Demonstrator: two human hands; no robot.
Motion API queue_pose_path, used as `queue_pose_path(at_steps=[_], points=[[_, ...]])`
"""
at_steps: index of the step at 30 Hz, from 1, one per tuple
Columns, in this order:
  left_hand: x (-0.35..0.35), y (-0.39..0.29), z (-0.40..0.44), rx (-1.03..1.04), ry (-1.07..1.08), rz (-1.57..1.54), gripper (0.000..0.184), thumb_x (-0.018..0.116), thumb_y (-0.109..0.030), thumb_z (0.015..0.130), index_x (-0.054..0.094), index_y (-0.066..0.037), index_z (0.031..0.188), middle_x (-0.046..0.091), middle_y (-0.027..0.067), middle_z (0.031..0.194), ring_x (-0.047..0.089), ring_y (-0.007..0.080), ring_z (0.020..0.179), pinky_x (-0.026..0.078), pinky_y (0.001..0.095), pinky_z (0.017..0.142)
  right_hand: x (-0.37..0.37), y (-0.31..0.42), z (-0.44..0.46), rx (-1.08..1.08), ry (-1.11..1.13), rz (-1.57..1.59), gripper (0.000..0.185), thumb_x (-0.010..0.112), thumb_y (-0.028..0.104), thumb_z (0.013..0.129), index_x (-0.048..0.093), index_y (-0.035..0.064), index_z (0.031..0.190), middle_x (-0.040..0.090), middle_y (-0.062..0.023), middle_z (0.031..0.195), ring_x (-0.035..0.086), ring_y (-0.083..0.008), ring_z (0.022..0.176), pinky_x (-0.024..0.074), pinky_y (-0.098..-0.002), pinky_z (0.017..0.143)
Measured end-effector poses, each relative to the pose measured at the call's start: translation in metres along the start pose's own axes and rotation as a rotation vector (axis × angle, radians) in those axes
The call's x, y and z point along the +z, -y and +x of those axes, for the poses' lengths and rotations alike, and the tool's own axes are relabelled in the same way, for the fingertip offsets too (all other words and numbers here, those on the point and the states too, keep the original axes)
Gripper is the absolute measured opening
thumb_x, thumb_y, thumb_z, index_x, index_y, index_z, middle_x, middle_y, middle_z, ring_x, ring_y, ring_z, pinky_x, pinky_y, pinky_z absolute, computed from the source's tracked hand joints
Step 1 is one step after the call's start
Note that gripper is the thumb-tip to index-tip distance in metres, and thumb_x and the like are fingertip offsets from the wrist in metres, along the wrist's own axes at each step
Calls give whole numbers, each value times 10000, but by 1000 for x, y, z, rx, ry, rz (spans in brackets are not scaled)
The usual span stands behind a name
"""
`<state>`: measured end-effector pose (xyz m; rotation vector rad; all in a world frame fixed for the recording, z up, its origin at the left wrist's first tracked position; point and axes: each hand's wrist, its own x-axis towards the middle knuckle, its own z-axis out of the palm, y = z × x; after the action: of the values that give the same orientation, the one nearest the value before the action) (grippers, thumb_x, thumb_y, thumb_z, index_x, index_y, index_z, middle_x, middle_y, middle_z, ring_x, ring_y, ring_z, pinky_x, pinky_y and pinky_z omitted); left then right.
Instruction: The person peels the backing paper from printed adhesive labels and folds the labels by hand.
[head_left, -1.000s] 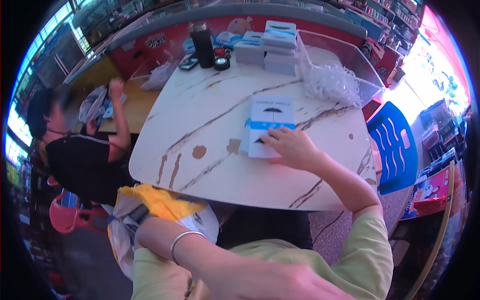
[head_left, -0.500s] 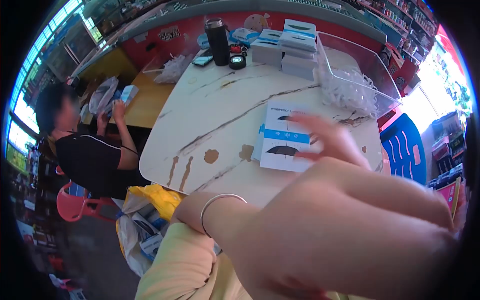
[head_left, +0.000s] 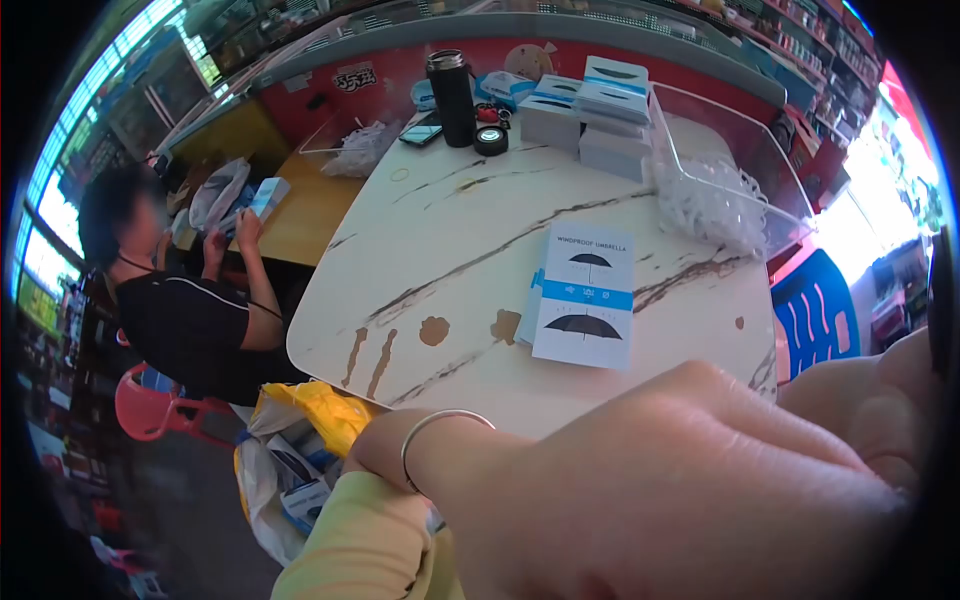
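My left hand [head_left: 670, 480], with a silver bracelet at its wrist, stretches large across the foreground towards the right. Its fingers look closed, but their tips and anything in them are lost at the dark right edge. Close by that edge, my right hand [head_left: 870, 415] is partly in view with curled fingers near the left hand's fingertips; I cannot make out what it grips. Beyond both hands, a white and blue windproof umbrella box [head_left: 588, 345] lies on the marbled table [head_left: 450, 290], apart from them. Another piece with a blue edge shows partly beneath its left side.
Stacked umbrella boxes [head_left: 615, 150], a black flask [head_left: 452, 105], a phone [head_left: 421, 130] and a clear bin [head_left: 725, 205] of plastic rings stand at the back. A yellow-white bag [head_left: 320, 415] is at lower left. A seated person [head_left: 185, 310] handles a box. A blue chair [head_left: 820, 310] stands right.
My right hand has drawn back from over the umbrella box to the right edge, near my left hand. The box stays on the table. The view has tilted slightly.
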<state>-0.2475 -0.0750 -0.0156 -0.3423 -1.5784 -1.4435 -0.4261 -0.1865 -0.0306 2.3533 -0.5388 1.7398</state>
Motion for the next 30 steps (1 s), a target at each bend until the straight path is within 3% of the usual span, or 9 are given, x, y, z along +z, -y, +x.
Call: queue_pose_path(at_steps=[14, 30], points=[[-4, 3, 9, 182, 147, 36, 253, 448, -114, 876, 557, 51, 1034, 612, 159, 950, 597, 228, 855, 478, 292, 729, 29, -22, 57, -297, -15, 100, 462, 530, 272, 785, 379, -3, 1125, 452, -131, 1143, 491, -266, 1006, 432, -318, 850], [17, 36, 29, 180, 280, 22, 281, 425, -92, 876, 538, 69, 1077, 607, 166, 980, 592, 230, 889, 472, 295, 759, 57, 9, 88, -449, -124, 231, 517, 427, 329, 825, 274, 9, 1200, 371, -147, 1221, 446, -277, 1064, 425, -324, 876]])
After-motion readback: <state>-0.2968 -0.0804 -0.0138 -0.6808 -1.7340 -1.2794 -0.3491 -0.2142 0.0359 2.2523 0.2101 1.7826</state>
